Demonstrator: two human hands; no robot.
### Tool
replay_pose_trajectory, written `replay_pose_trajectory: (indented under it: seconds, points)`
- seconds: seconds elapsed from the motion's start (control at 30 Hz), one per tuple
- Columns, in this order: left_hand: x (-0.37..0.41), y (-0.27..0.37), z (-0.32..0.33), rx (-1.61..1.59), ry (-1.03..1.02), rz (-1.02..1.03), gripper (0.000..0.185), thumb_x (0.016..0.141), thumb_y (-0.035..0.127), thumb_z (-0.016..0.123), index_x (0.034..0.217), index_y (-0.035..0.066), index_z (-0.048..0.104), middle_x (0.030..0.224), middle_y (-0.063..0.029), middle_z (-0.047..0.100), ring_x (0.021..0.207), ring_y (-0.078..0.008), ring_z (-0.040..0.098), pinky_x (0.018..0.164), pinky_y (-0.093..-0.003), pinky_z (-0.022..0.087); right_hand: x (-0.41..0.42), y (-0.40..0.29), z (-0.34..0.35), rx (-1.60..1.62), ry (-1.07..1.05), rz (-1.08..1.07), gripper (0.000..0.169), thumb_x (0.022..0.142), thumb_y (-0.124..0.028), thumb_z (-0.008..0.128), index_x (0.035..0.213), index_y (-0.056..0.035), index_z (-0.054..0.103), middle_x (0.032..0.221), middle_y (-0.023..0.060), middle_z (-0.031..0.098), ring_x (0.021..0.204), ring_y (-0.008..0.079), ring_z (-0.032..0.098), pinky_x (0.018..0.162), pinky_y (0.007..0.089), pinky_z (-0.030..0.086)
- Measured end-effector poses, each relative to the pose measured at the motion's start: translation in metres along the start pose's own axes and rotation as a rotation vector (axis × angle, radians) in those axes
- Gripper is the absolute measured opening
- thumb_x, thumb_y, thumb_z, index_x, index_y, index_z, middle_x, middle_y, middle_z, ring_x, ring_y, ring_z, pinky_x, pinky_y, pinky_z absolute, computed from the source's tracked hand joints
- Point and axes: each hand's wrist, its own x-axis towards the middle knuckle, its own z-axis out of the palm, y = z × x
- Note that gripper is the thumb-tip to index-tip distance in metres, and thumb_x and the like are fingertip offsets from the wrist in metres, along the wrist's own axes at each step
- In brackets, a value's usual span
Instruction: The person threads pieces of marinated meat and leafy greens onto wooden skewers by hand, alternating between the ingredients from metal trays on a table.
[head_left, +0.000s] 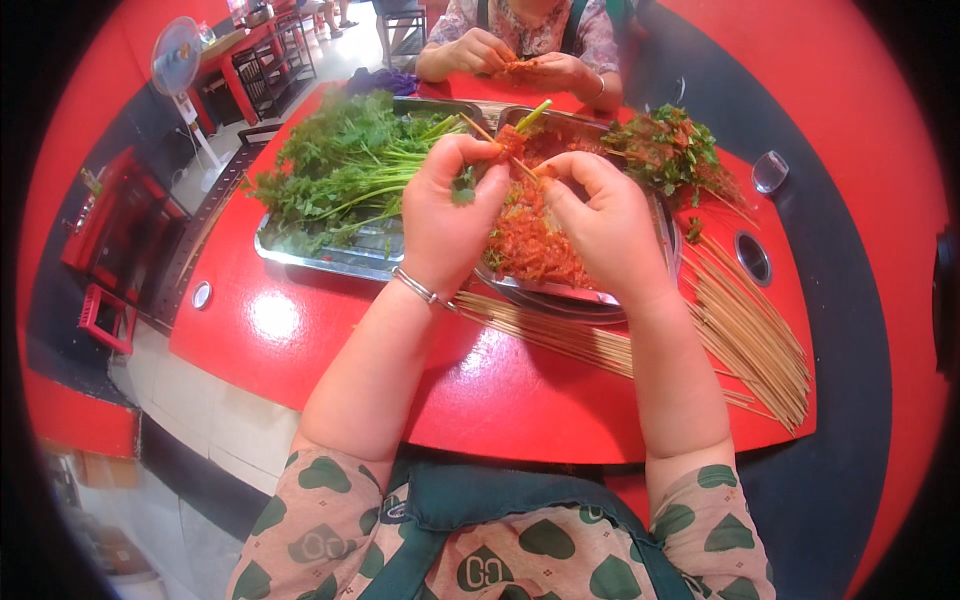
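Observation:
Between my two hands a thin wooden skewer (477, 127) slants over the metal trays. My left hand (457, 202) pinches a red, sauce-coated piece of meat (511, 141) wrapped around a cilantro stem (534, 117), at the skewer. Some cilantro leaf (464, 187) hangs under those fingers. My right hand (607, 217) grips the skewer's lower part with thumb and forefinger. Below them lies a tray of red marinated meat slices (536, 251). Left of it, a metal tray (330, 262) carries a heap of fresh cilantro (337, 161). The fingers partly hide the piece.
Bare skewers lie in a bundle (750, 337) at the right and in a row (555, 337) before the meat tray. Filled skewers with greens (667, 146) rest back right, near a glass cup (770, 172). Across the red table (300, 330) another person's hands (517, 64) hold meat.

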Motion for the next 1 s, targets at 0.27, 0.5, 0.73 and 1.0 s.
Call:
replay_pose_trajectory:
  seconds: [0.27, 0.5, 0.73, 1.0]
  points:
    - [0.0, -0.002, 0.001, -0.036, 0.021, 0.009, 0.012, 0.076, 0.002, 0.061, 0.086, 0.003, 0.055, 0.076, -0.0007, 0.053, 0.072, -0.0077, 0.05, 0.067, -0.0214, 0.042, -0.001, -0.002, 0.012, -0.211, 0.133, -0.179, 0.009, 0.079, -0.01, 0.057, 0.083, -0.0017, 0.058, 0.078, 0.0138, 0.055, 0.073, 0.0309, 0.055, 0.065, 0.0377, 0.044]
    - [-0.001, 0.002, 0.0, 0.02, -0.014, -0.021, 0.011, 0.079, 0.0, 0.061, 0.088, 0.003, 0.057, 0.086, 0.0007, 0.057, 0.082, -0.0061, 0.052, 0.075, -0.0203, 0.043, -0.006, -0.004, 0.008, -0.233, 0.145, -0.177, 0.007, 0.077, -0.008, 0.058, 0.082, -0.0029, 0.059, 0.076, 0.0128, 0.054, 0.071, 0.0311, 0.054, 0.062, 0.0387, 0.044]
    - [0.0, 0.001, 0.001, -0.047, 0.005, -0.036, 0.012, 0.076, 0.001, 0.06, 0.087, 0.003, 0.055, 0.077, -0.0004, 0.053, 0.074, -0.0072, 0.049, 0.068, -0.0211, 0.042, -0.007, -0.002, 0.008, -0.207, 0.152, -0.165, 0.007, 0.077, -0.009, 0.058, 0.082, -0.0028, 0.059, 0.076, 0.0126, 0.054, 0.071, 0.0305, 0.055, 0.063, 0.038, 0.044]
    - [-0.001, -0.002, 0.001, -0.072, -0.017, -0.019, 0.011, 0.078, -0.001, 0.061, 0.087, 0.003, 0.056, 0.085, 0.0007, 0.057, 0.081, -0.0058, 0.051, 0.073, -0.0201, 0.043, -0.001, -0.002, 0.015, -0.21, 0.171, -0.2, 0.007, 0.077, -0.008, 0.057, 0.082, -0.0029, 0.057, 0.077, 0.0128, 0.055, 0.072, 0.0311, 0.055, 0.063, 0.0382, 0.044]
